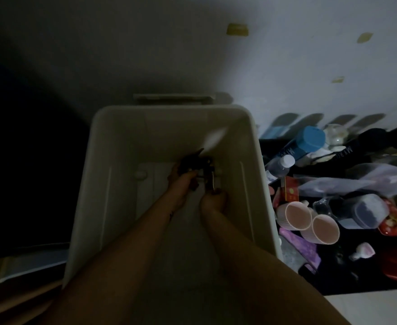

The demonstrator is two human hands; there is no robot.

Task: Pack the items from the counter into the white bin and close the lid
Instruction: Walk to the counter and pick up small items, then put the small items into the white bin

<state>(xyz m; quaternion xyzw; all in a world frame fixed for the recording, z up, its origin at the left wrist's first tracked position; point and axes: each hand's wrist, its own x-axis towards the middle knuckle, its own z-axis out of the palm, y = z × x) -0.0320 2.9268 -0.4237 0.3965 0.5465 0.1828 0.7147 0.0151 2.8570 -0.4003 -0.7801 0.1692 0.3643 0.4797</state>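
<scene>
Two hands (197, 186) grasp dark items inside white bin (260, 184) beside cluttered counter (333, 285).

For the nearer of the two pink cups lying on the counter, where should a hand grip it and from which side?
The nearer pink cup lies on its side, its open mouth facing the camera, touching the second pink cup. Probably best: come from above and wrap the ribbed wall just behind the rim, from its free right side. The right hand, now inside the white bin, is closer.
</scene>
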